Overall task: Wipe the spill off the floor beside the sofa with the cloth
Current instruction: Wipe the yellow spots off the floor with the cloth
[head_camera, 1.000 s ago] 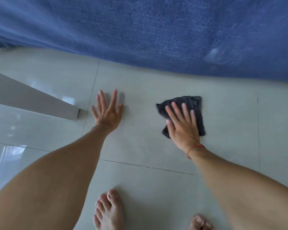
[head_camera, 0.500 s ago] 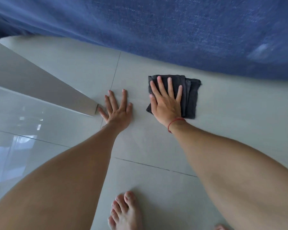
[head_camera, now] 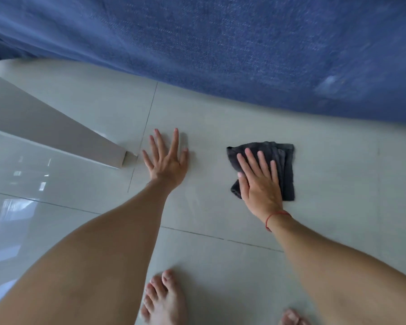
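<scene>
A folded dark grey cloth (head_camera: 284,165) lies flat on the pale tiled floor (head_camera: 220,118), just in front of the blue sofa (head_camera: 244,55). My right hand (head_camera: 259,181) presses down on the cloth with fingers flat and spread, covering its left half. My left hand (head_camera: 168,160) rests palm down on the bare tile to the left of the cloth, fingers spread, holding nothing. No spill stands out on the tile; faint streaks show between the hands.
A light grey slanted panel (head_camera: 45,127) ends just left of my left hand. My bare feet (head_camera: 164,299) stand at the bottom edge. Glossy tiles reflect light at the left.
My right hand has slid the cloth to the right and back toward me, away from the left hand and the sofa. The left hand has stayed planted on the tile.
</scene>
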